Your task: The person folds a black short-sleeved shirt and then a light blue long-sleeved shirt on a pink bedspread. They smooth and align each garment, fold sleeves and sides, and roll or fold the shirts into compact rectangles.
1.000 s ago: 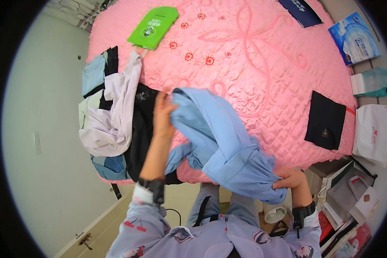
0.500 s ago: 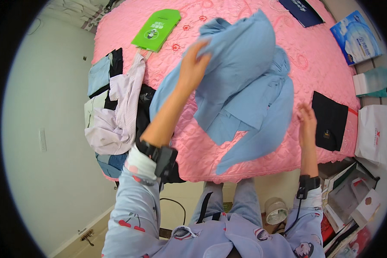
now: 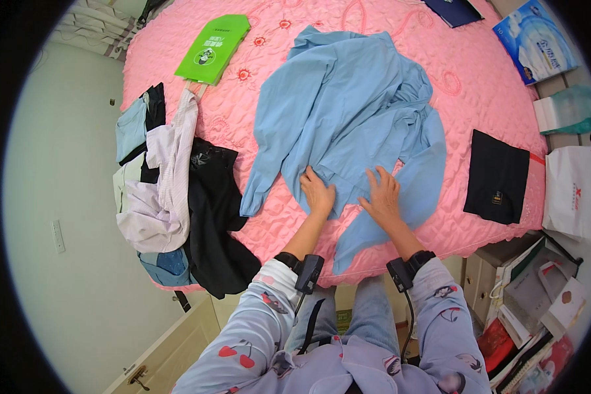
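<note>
A light blue long-sleeved shirt lies spread on the pink quilted bedspread, rumpled on its right side. One sleeve reaches down at the left; the other bends round the right side toward the bed's near edge. My left hand rests on the shirt's lower hem, its fingers extended over the fabric and the thumb apart. To its right, my right hand touches the same hem with its fingers spread.
Black garment, pale striped shirt and other clothes lie at left. Beyond them is a green bag. A folded black garment lies at right, near a blue-and-white package and white bag. Paper bags stand below the bed's right edge.
The blue shirt has dropped from a lifted, bunched shape to lie flatter. My left hand has moved down and right to the hem; my right hand has moved left onto the shirt.
</note>
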Demonstrator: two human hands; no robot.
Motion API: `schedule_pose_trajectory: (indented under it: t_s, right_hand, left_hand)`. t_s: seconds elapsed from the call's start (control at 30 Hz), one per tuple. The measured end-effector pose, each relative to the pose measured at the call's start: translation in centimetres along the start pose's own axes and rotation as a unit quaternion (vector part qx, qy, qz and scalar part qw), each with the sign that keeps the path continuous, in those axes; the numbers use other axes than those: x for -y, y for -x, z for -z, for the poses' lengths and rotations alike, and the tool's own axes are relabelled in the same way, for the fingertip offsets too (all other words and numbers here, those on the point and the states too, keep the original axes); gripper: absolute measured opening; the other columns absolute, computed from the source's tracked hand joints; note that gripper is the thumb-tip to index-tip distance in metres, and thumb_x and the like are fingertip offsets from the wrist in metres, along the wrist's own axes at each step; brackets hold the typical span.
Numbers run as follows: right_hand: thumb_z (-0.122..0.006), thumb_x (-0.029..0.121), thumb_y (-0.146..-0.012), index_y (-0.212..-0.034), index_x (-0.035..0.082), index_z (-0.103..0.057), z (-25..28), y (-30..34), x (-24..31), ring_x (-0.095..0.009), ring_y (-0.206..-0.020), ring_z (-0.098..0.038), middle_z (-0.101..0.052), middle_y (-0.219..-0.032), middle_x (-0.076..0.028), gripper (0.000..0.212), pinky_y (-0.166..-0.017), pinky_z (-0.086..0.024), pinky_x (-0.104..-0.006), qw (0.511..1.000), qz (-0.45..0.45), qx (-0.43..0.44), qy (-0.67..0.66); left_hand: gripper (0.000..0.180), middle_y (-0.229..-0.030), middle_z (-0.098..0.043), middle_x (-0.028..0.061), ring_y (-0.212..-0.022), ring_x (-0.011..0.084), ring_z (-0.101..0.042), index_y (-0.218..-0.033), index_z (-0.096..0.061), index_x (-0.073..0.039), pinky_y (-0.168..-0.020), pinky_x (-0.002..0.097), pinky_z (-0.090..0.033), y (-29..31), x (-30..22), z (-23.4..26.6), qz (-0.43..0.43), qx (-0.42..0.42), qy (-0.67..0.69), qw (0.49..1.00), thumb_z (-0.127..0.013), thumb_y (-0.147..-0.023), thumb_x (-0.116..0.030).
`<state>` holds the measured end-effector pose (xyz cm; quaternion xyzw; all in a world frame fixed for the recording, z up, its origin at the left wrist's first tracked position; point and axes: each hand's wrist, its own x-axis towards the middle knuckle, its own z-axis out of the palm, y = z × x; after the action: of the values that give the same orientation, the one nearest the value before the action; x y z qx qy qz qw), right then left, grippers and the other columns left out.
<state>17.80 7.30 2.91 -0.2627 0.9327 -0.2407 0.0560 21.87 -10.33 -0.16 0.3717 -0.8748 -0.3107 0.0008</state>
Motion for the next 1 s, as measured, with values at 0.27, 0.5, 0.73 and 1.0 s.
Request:
schedule_pose_trajectory:
  t_s: [0.27,0.5,0.73,1.0]
  right_hand:
    - [-0.076,0.013,-0.071,-0.130,0.008,-0.052,-0.9,-2.5,2.3,-0.035,-0.118,-0.045,-0.047,-0.130,-0.015,0.064,-0.097,-0.036,-0.0466,0.983,-0.061,-0.141,-0.101]
    - [-0.056,0.000,-0.080,-0.102,0.003,-0.064,4.5,-0.4,-1.7,-0.019,-0.090,-0.060,-0.062,-0.093,-0.008,0.024,-0.083,-0.045,-0.0282,0.895,-0.153,-0.165,-0.386]
    - [-0.057,-0.005,-0.080,-0.104,0.001,-0.064,7.8,0.6,-1.3,-0.021,-0.088,-0.061,-0.063,-0.094,-0.011,0.025,-0.080,-0.047,-0.0290,0.933,-0.110,-0.185,-0.288]
    - [-0.062,-0.010,-0.064,-0.095,-0.001,-0.062,13.0,4.2,-3.7,-0.033,-0.087,-0.059,-0.058,-0.094,-0.015,0.033,-0.076,-0.049,-0.0378,0.980,-0.037,-0.194,-0.017]
  left_hand:
    - [0.024,-0.095,-0.060,0.0107,-0.090,0.0323,-0.053,-0.093,-0.062,-0.007,-0.077,0.0435,-0.041,0.0,-5.3,3.1,-0.318,0.057,0.089,0.942,-0.066,-0.070,-0.001]
    - [0.084,-0.130,-0.045,0.0212,-0.119,0.0368,-0.046,-0.135,-0.039,0.000,-0.098,0.0408,-0.037,7.1,-5.1,3.2,-0.301,0.088,0.097,0.944,-0.076,-0.059,0.000]
    - [0.066,-0.121,-0.054,0.0121,-0.111,0.0329,-0.051,-0.123,-0.055,-0.006,-0.094,0.0427,-0.039,5.1,-1.3,0.6,-0.311,0.020,-0.002,0.950,-0.063,-0.060,0.009]
    - [0.041,-0.094,-0.064,0.0097,-0.083,0.0282,-0.061,-0.103,-0.067,-0.005,-0.069,0.0378,-0.050,0.6,1.5,15.0,-0.376,-0.100,-0.038,0.920,-0.058,-0.065,0.009]
